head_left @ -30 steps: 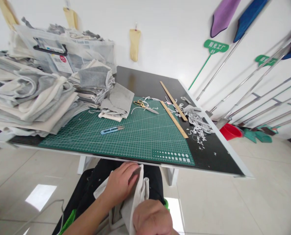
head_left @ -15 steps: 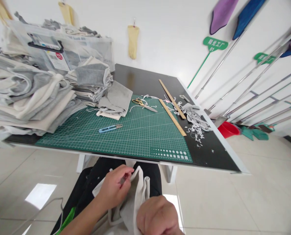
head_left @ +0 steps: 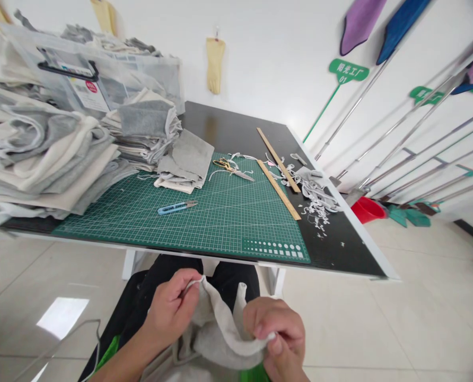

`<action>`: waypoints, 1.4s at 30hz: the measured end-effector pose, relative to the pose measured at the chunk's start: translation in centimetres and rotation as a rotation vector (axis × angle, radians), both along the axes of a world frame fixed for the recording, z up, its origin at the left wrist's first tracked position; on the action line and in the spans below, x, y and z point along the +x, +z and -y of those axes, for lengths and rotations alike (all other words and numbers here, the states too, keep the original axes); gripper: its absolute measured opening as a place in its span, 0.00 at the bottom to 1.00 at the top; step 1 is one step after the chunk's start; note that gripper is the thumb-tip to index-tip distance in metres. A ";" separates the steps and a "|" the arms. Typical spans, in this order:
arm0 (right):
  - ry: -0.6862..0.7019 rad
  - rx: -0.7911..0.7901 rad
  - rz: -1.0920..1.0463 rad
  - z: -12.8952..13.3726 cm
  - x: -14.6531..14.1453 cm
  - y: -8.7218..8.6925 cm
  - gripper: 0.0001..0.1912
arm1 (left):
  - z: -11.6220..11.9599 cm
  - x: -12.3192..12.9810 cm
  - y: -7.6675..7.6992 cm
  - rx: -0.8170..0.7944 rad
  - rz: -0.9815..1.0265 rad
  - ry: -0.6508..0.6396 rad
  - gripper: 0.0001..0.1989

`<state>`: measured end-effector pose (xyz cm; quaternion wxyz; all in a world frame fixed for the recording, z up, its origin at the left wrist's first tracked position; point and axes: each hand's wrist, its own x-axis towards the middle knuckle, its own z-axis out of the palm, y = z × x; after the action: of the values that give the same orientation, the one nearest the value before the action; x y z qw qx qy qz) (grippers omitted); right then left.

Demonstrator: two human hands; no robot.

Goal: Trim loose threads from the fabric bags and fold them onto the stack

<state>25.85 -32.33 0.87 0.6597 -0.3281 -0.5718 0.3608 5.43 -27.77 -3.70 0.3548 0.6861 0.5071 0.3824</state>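
Note:
A grey and cream piece of fabric hangs over my lap, its pale edge strung between my two hands. On its left end, my left hand pinches the edge between thumb and fingers. My right hand grips the edge at the other end, with a bit of it poking out by the thumb. The edge sags in a curve between them. Beyond my knees lies a green cutting mat on the table, with blue thread snips and gold-handled scissors on it.
Stacks of folded fabric and a clear plastic box fill the table's left side. Two wooden rulers and a heap of fabric scraps lie at the right. A red bucket stands on the floor.
My right hand has turned and now pinches the fabric's edge further right. The left hand has shifted slightly left, and the edge is spread wider between them.

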 end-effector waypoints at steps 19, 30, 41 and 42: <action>-0.397 -0.079 -0.330 -0.9 2.6 1.4 0.08 | 0.1 -2.0 0.5 -0.105 0.390 0.431 0.07; -0.458 -0.172 -0.082 -0.1 2.0 0.6 0.07 | 0.7 -1.6 1.6 0.273 0.108 0.088 0.16; 0.067 -0.232 0.184 -0.9 -2.6 1.3 0.10 | 2.6 2.2 3.7 0.646 -0.123 -0.205 0.29; 0.059 -0.243 0.213 -0.8 -2.6 1.2 0.09 | 2.7 2.2 3.7 0.657 -0.134 -0.167 0.27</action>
<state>23.24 -31.48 2.08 0.5400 -0.4248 -0.5999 0.4099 7.63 -30.43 0.01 0.1109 0.8263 0.3211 0.4492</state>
